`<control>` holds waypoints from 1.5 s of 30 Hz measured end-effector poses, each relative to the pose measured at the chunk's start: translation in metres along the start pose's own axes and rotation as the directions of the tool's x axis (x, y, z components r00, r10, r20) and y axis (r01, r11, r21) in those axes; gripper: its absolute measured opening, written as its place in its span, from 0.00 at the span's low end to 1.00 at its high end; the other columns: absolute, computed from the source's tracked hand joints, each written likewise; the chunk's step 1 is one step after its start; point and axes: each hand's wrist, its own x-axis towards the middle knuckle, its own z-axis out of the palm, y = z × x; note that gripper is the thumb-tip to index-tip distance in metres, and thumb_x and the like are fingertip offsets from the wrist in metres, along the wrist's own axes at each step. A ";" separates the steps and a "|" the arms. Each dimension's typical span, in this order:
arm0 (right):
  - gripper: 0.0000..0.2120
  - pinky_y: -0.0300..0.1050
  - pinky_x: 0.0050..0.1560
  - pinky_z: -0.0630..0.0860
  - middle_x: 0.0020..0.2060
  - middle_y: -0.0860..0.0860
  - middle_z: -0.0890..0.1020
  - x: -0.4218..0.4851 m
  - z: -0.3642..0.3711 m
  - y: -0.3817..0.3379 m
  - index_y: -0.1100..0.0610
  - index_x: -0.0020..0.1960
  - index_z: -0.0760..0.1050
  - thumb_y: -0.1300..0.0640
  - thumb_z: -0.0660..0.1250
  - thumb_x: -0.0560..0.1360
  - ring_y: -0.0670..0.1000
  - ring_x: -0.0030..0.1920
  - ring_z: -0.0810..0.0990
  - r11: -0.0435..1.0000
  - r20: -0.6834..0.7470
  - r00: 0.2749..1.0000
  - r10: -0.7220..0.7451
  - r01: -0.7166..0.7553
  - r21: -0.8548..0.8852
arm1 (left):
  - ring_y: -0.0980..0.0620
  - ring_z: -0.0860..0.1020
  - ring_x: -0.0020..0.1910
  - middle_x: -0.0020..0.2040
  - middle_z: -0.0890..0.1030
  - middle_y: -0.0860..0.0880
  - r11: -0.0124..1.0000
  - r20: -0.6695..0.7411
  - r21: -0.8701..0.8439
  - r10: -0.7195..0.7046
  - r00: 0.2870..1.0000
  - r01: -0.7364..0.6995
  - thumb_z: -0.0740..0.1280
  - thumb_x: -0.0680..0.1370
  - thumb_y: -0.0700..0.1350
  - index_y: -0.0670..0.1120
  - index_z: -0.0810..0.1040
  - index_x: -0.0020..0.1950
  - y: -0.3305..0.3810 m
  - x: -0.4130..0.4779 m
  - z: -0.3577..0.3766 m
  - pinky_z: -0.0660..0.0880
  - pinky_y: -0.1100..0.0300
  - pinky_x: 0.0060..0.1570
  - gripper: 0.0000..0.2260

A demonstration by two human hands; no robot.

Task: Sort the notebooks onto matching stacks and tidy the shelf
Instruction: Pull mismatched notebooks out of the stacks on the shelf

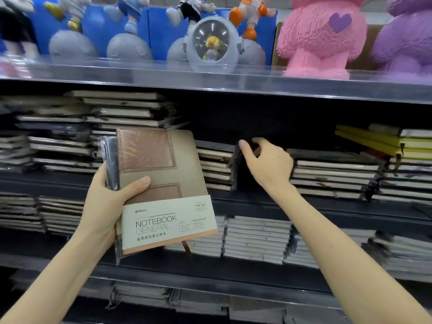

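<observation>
My left hand point(107, 202) grips a tan and brown notebook point(161, 174) with a "NOTEBOOK GENERAL" paper band, and a dark plastic-wrapped notebook point(109, 160) sits behind it in the same grip. My right hand point(266, 164) reaches into the middle shelf, its fingers curled on a dark notebook point(237, 167) standing upright against a short stack point(215, 164). To the right lies another stack of dark notebooks point(332, 174).
Tall notebook stacks point(121, 113) fill the shelf's left side. Yellow notebooks point(374, 141) top a pile at the right. White-edged stacks point(257, 239) lie on the lower shelf. Astronaut figures point(212, 40) and a pink block figure point(320, 33) stand above on the clear shelf point(210, 78).
</observation>
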 end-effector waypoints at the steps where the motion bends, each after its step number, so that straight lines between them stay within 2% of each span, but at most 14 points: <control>1: 0.29 0.44 0.39 0.66 0.45 0.52 0.83 0.003 0.009 -0.015 0.56 0.59 0.76 0.34 0.54 0.77 0.56 0.48 0.81 0.997 0.108 0.992 0.065 -0.070 0.044 | 0.49 0.84 0.41 0.50 0.83 0.46 1.000 -0.001 0.002 0.005 1.000 -0.005 0.74 0.62 0.42 0.47 0.75 0.58 0.000 0.002 -0.002 0.79 0.60 0.33 0.25; 5: 0.25 0.45 0.37 0.75 0.37 0.53 0.80 0.021 0.037 -0.039 0.59 0.50 0.73 0.36 0.65 0.72 0.53 0.38 0.79 0.792 0.460 0.838 0.294 -0.483 0.373 | 0.46 0.83 0.47 0.54 0.82 0.44 0.999 -0.006 0.011 0.042 0.999 -0.042 0.74 0.64 0.41 0.45 0.73 0.63 0.000 0.007 -0.013 0.80 0.59 0.36 0.27; 7: 0.17 0.43 0.33 0.74 0.29 0.53 0.80 0.023 0.045 -0.038 0.60 0.47 0.72 0.47 0.70 0.72 0.51 0.31 0.78 0.623 0.517 0.788 0.333 -0.596 0.507 | 0.46 0.83 0.48 0.55 0.82 0.45 0.999 -0.014 0.009 0.052 0.999 -0.051 0.74 0.64 0.42 0.45 0.73 0.63 -0.001 0.008 -0.018 0.80 0.59 0.37 0.28; 9: 0.11 0.38 0.27 0.70 0.25 0.53 0.80 0.023 0.041 -0.036 0.60 0.45 0.70 0.53 0.68 0.74 0.49 0.25 0.77 0.604 0.521 0.773 0.362 -0.621 0.500 | 0.46 0.83 0.47 0.54 0.83 0.46 0.999 -0.021 0.002 0.051 0.998 -0.051 0.75 0.62 0.44 0.46 0.73 0.62 -0.001 0.009 -0.021 0.80 0.59 0.37 0.29; 12: 0.09 0.37 0.24 0.69 0.31 0.55 0.83 0.020 0.025 -0.025 0.62 0.51 0.71 0.59 0.67 0.75 0.48 0.26 0.80 0.528 0.570 0.719 0.398 -0.688 0.499 | 0.46 0.83 0.46 0.53 0.83 0.46 0.999 -0.027 -0.003 0.043 0.999 -0.043 0.75 0.61 0.45 0.46 0.73 0.62 -0.002 0.011 -0.025 0.80 0.59 0.36 0.30; 15: 0.17 0.42 0.27 0.78 0.45 0.59 0.82 0.013 0.012 -0.015 0.63 0.61 0.67 0.62 0.67 0.75 0.53 0.31 0.84 0.297 0.662 0.647 0.378 -0.762 0.576 | 0.46 0.84 0.46 0.52 0.83 0.47 0.999 -0.019 0.001 0.043 0.999 -0.043 0.76 0.59 0.47 0.47 0.74 0.61 -0.002 0.013 -0.028 0.80 0.59 0.36 0.32; 19: 0.13 0.41 0.25 0.78 0.54 0.61 0.77 0.010 0.012 -0.020 0.66 0.55 0.69 0.69 0.68 0.74 0.59 0.45 0.81 0.081 0.604 0.676 0.422 -0.691 0.718 | 0.47 0.84 0.45 0.51 0.84 0.48 0.999 -0.020 -0.009 0.037 0.999 -0.037 0.76 0.58 0.48 0.49 0.74 0.61 -0.005 0.015 -0.024 0.80 0.59 0.35 0.32; 27: 0.12 0.35 0.24 0.74 0.46 0.55 0.80 -0.004 -0.036 0.021 0.62 0.58 0.72 0.70 0.64 0.75 0.52 0.36 0.79 0.316 0.253 0.854 0.456 -0.420 0.851 | 0.46 0.84 0.45 0.52 0.84 0.47 0.999 0.019 -0.023 0.037 0.999 -0.036 0.78 0.56 0.51 0.50 0.76 0.60 -0.014 0.022 -0.013 0.81 0.57 0.35 0.33; 32: 0.12 0.36 0.26 0.76 0.50 0.59 0.75 0.023 -0.072 0.081 0.66 0.57 0.69 0.73 0.63 0.75 0.50 0.29 0.77 0.231 0.206 0.737 0.644 -0.444 0.866 | 0.46 0.83 0.43 0.52 0.83 0.46 0.998 0.019 -0.059 0.010 1.000 -0.009 0.75 0.61 0.44 0.48 0.75 0.62 -0.021 0.023 -0.002 0.81 0.57 0.33 0.29; 35: 0.07 0.37 0.25 0.75 0.48 0.57 0.77 0.036 -0.079 0.117 0.64 0.51 0.71 0.71 0.64 0.75 0.55 0.42 0.79 0.273 0.132 0.686 0.716 -0.449 0.851 | 0.50 0.84 0.40 0.48 0.84 0.49 0.999 0.019 -0.053 0.008 1.000 -0.007 0.76 0.59 0.46 0.49 0.75 0.60 -0.023 0.024 0.005 0.80 0.59 0.32 0.30; 37: 0.10 0.42 0.33 0.77 0.50 0.60 0.80 0.039 -0.081 0.130 0.66 0.53 0.75 0.62 0.69 0.75 0.60 0.50 0.79 0.531 0.007 0.699 0.715 -0.549 0.646 | 0.51 0.84 0.40 0.48 0.84 0.49 0.998 0.024 -0.057 0.008 1.000 -0.006 0.75 0.62 0.43 0.49 0.76 0.57 -0.024 0.025 0.010 0.80 0.60 0.32 0.24; 38: 0.16 0.46 0.40 0.77 0.53 0.63 0.79 0.039 -0.081 0.133 0.68 0.55 0.76 0.56 0.70 0.75 0.63 0.52 0.79 0.714 -0.082 0.739 0.668 -0.607 0.348 | 0.52 0.84 0.39 0.48 0.84 0.48 0.998 0.022 -0.058 0.008 1.000 -0.006 0.74 0.64 0.42 0.48 0.75 0.57 -0.024 0.025 0.012 0.79 0.61 0.32 0.23; 41: 0.25 0.55 0.54 0.69 0.60 0.65 0.73 0.028 -0.075 0.114 0.61 0.59 0.78 0.40 0.65 0.75 0.66 0.58 0.73 0.822 -0.218 0.919 0.328 -0.391 -0.413 | 0.51 0.84 0.38 0.48 0.83 0.47 0.999 0.011 -0.049 -0.002 1.000 0.003 0.73 0.68 0.38 0.47 0.74 0.60 -0.028 0.027 0.014 0.79 0.61 0.30 0.22; 45: 0.27 0.59 0.67 0.58 0.66 0.54 0.74 0.018 -0.036 0.081 0.42 0.64 0.75 0.31 0.52 0.75 0.61 0.66 0.70 0.918 0.127 0.992 -0.015 0.064 -0.390 | 0.47 0.83 0.39 0.50 0.83 0.46 0.999 -0.004 -0.034 -0.008 1.000 0.008 0.73 0.69 0.38 0.48 0.75 0.60 -0.030 0.028 0.013 0.79 0.60 0.29 0.21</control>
